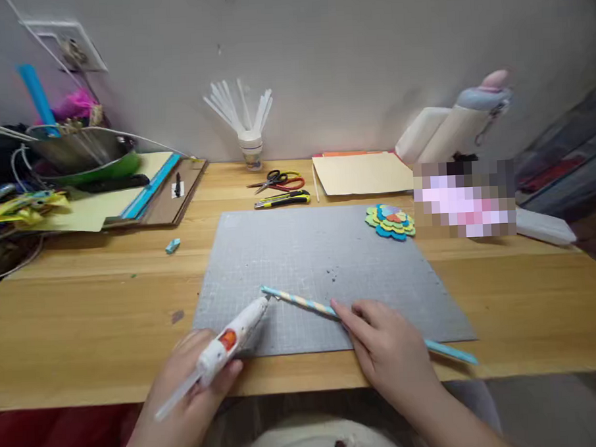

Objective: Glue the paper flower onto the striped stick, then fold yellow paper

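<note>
Lower centre: a blue-and-cream striped stick [301, 302] slants down rightward, the right hand's [390, 348] fingers clamped on its middle. Its upper-left end lies just beside the glue gun [247, 323] gripped by the nearer left hand [178, 367].

Cutting mat [289, 243]: matt, scuffed. Above it, hot-glue gun [239, 327]: smooth plastic. Across it, striped stick [301, 302]: paper-like. Beneath it, tabletop [509, 300]: grained wood, light sheen.

The head camera looks forward and down on the desk [503, 293], seemingly near.
</note>
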The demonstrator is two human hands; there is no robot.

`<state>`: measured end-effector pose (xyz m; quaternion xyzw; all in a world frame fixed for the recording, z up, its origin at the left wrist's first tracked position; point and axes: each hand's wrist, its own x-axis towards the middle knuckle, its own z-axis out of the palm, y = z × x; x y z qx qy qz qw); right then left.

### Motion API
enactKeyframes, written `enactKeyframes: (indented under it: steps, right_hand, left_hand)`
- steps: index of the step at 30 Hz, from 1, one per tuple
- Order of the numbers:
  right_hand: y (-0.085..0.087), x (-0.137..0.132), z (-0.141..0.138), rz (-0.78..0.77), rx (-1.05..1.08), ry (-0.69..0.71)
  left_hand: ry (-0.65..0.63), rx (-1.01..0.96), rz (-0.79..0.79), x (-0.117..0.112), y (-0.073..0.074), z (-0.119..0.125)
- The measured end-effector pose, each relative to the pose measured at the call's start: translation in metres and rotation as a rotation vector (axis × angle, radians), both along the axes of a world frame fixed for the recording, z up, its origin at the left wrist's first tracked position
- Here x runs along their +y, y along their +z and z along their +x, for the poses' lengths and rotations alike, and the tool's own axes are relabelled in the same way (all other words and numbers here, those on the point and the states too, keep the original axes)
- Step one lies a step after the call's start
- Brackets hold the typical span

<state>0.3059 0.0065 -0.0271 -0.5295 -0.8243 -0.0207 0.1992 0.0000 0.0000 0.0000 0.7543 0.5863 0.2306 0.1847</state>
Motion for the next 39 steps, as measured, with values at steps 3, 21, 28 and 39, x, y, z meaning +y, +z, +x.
enactKeyframes:
  steps: [3,21,28,39]
  right_hand:
    - [0.001,0.0,-0.002,-0.015,0.007,-0.002]
    - [0.002,-0.002,-0.004,-0.046,0.027,-0.013]
    - [0.0,-0.002,-0.004,-0.052,0.022,-0.018]
    - [0.001,-0.004,-0.004,-0.045,0.031,-0.014]
  left_hand:
    - [0.015,-0.051,-0.015,-0.006,-0.002,-0.005]
    - [-0.011,-0.036,0.029,-0.001,-0.009,-0.006]
    - [0.001,-0.04,0.025,0.001,-0.009,-0.003]
    - [0.053,-0.049,-0.036,0.003,-0.002,0.001]
